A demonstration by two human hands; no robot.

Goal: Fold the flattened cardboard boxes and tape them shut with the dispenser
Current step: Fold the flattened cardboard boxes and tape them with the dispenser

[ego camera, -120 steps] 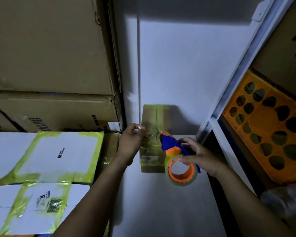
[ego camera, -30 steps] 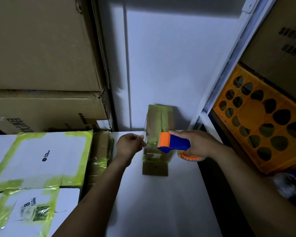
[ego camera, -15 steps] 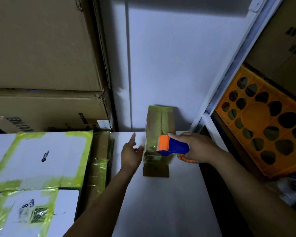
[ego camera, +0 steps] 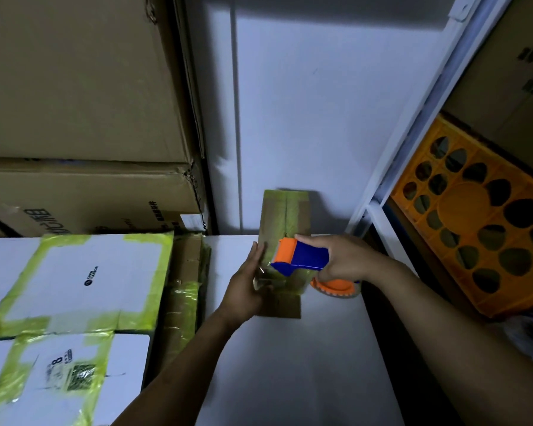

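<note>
Box: small cardboard box (ego camera: 285,216), heavily wrapped in yellowish tape. It stands on the white surface (ego camera: 290,364) at its far edge, close to the wall. Its long axis looks upright.
Left grip (ego camera: 243,287): fingers straight, laid flat against the box's left side. It steadies the box and pinches nothing.
Right grip (ego camera: 342,259): curled round the blue handle of the dispenser (ego camera: 302,256).
Dispenser: orange head on the box's near face, about mid-height. The tape roll (ego camera: 336,287) hangs low on the right, just beside the box.
Key relation: the box sits between the two grips, touching both the left palm and the dispenser head. The handle runs left to right, across the box's long axis.
Judgement: taping in progress. A pull from the right could tip so narrow a box, so the left must brace it.
Nearby: taped white boxes (ego camera: 83,272) to the left, orange crate (ego camera: 474,235) to the right.
</note>
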